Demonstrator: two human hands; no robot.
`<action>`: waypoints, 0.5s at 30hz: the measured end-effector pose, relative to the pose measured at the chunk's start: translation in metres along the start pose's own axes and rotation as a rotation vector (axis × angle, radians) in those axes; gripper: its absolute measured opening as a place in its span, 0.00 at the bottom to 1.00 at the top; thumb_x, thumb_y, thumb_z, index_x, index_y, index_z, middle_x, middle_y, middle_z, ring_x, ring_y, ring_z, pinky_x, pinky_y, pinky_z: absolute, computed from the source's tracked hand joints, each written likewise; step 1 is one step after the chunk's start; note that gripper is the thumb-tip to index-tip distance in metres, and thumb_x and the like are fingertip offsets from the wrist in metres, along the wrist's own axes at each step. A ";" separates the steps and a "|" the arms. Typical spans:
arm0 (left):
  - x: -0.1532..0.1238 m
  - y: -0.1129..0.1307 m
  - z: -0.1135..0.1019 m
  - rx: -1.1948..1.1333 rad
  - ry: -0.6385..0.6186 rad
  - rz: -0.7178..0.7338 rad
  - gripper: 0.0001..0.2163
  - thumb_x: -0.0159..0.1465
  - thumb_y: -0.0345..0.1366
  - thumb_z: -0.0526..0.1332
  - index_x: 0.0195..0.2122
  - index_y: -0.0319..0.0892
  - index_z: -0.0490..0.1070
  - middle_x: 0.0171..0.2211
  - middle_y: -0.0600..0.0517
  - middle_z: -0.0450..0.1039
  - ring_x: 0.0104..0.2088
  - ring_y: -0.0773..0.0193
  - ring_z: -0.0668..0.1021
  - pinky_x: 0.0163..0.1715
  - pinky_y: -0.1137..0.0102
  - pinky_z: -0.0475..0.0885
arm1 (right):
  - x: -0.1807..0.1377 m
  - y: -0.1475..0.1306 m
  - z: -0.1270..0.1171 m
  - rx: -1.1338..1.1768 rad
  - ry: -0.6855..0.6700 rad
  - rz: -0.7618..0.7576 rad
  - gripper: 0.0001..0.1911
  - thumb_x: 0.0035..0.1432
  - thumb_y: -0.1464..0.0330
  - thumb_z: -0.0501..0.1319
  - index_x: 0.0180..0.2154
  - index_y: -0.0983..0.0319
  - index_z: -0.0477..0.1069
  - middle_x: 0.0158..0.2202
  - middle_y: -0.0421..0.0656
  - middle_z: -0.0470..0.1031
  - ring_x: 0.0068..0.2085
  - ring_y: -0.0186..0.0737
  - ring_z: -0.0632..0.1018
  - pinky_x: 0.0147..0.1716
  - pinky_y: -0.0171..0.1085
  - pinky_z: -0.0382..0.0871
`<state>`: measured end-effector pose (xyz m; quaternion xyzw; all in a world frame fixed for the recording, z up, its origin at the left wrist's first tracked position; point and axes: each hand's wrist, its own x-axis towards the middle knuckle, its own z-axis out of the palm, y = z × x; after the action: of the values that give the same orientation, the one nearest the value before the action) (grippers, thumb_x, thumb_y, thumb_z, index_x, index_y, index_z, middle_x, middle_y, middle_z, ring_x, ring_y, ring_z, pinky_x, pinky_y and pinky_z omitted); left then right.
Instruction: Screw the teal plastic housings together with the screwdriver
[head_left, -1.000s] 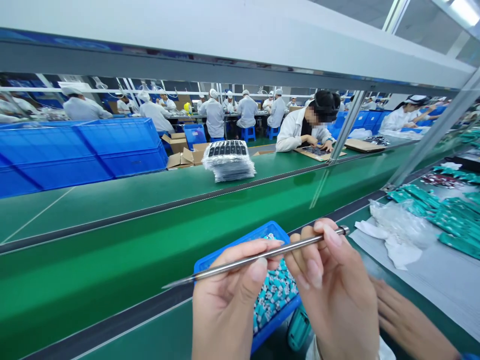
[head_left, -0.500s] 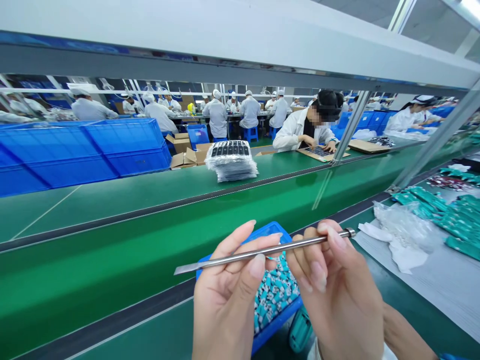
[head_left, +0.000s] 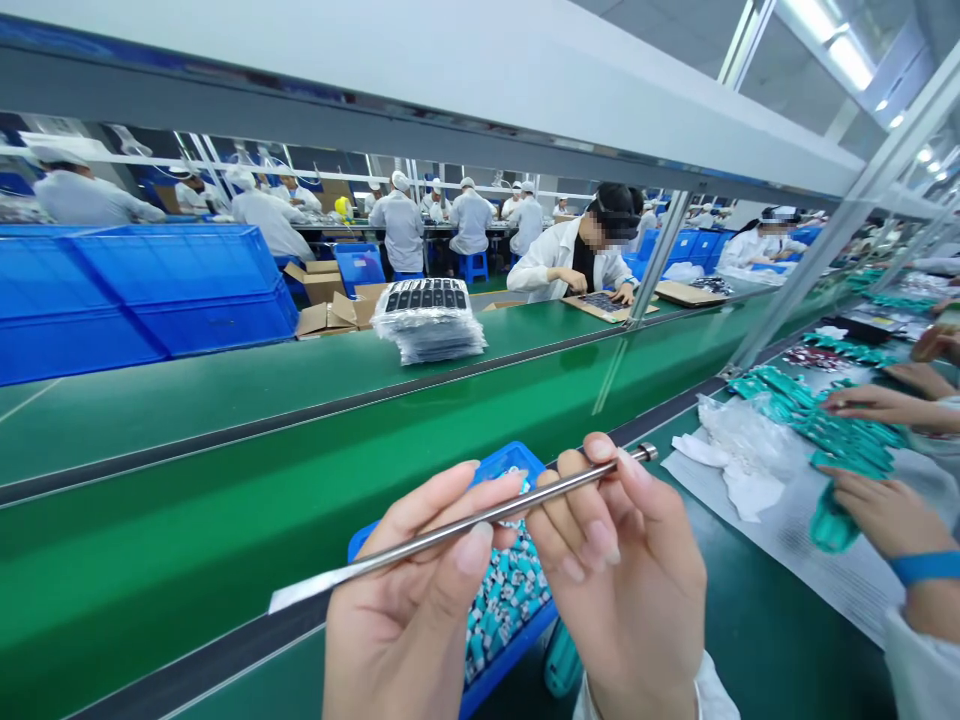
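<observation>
A slim metal rod (head_left: 525, 502) with a flat blade-like tip at its left end and a small round head at its right end lies slantwise in front of me, held in both hands. My left hand (head_left: 405, 610) pinches its middle between thumb and fingers, and the blade sticks out to the left. My right hand (head_left: 622, 570) grips it near the head, thumb against curled fingers. Below and behind the hands stands a blue bin (head_left: 510, 662), partly hidden, filled with small teal-and-white pieces (head_left: 502, 605). A teal casing (head_left: 562, 660) lies beside it, partly covered by my right hand.
At right, a co-worker's hand with a blue wristband (head_left: 892, 515) touches a teal part among several teal parts (head_left: 795, 405). Clear plastic wrap (head_left: 750, 440) lies nearby. Across the green belt (head_left: 225, 480) are a wrapped stack (head_left: 431, 320), a metal post (head_left: 660, 255) and a seated person (head_left: 570, 250).
The view has swung right, bringing a co-worker's hands in at the right. Both my hands and the rod sit farther left in the picture, and the rod slants more steeply. The grip looks unchanged.
</observation>
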<state>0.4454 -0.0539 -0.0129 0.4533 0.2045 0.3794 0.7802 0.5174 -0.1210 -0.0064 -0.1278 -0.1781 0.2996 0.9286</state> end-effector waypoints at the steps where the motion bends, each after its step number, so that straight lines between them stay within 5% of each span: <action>1: 0.000 0.000 0.000 -0.005 -0.010 -0.002 0.14 0.48 0.36 0.70 0.38 0.46 0.77 0.35 0.50 0.79 0.37 0.57 0.80 0.35 0.70 0.78 | 0.000 0.000 0.000 0.005 -0.003 0.007 0.11 0.59 0.68 0.53 0.25 0.62 0.64 0.15 0.33 0.56 0.17 0.25 0.53 0.18 0.25 0.54; 15: 0.005 -0.001 -0.004 -0.001 -0.062 0.023 0.11 0.53 0.33 0.67 0.39 0.46 0.76 0.37 0.49 0.78 0.37 0.63 0.80 0.37 0.75 0.76 | 0.004 -0.001 -0.003 0.079 0.005 0.087 0.10 0.58 0.69 0.53 0.25 0.63 0.63 0.15 0.33 0.54 0.17 0.25 0.52 0.17 0.25 0.52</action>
<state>0.4462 -0.0483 -0.0157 0.4669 0.1747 0.3742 0.7819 0.5218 -0.1197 -0.0079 -0.0993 -0.1582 0.3460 0.9195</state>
